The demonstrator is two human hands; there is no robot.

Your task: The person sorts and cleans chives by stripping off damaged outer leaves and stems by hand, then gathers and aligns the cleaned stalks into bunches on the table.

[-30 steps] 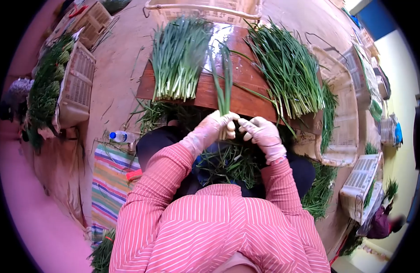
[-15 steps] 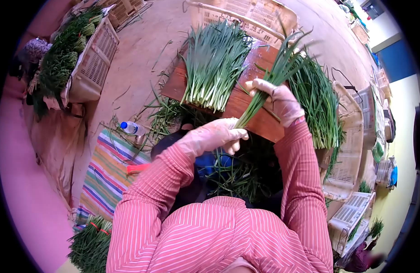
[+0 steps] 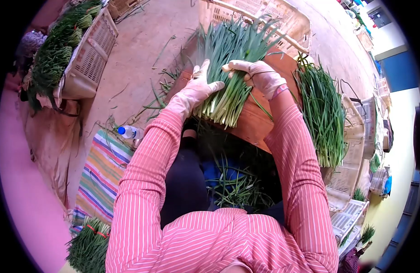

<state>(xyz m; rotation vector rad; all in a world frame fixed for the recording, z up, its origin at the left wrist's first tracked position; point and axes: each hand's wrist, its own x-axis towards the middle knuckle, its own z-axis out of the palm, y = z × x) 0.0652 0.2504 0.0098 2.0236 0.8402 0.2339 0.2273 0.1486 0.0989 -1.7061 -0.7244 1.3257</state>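
A thick pile of garlic chives (image 3: 226, 102) lies on the brown board (image 3: 260, 119), pale stem ends toward me and green leaves pointing away. My left hand (image 3: 197, 90), in a thin whitish glove, rests against the pile's left side with thumb and fingers apart. On the pile's right side, my gloved right hand (image 3: 261, 78) is closed round a small bunch of the chives; its leaves overlap those of the pile. A second heap of chives (image 3: 323, 113) sits farther right, near the board's right end.
A plastic crate (image 3: 301, 20) stands beyond the board, with another crate (image 3: 353, 150) at right. A crate of bundled greens (image 3: 89, 61) is at far left. Near the striped mat (image 3: 103, 170) lies a water bottle (image 3: 130, 132). Loose trimmings (image 3: 239, 186) lie below the board.
My right hand has brought its bunch left and down to the pile. My left hand has left the stem ends and moved up to the pile's left side, its fingers now spread.
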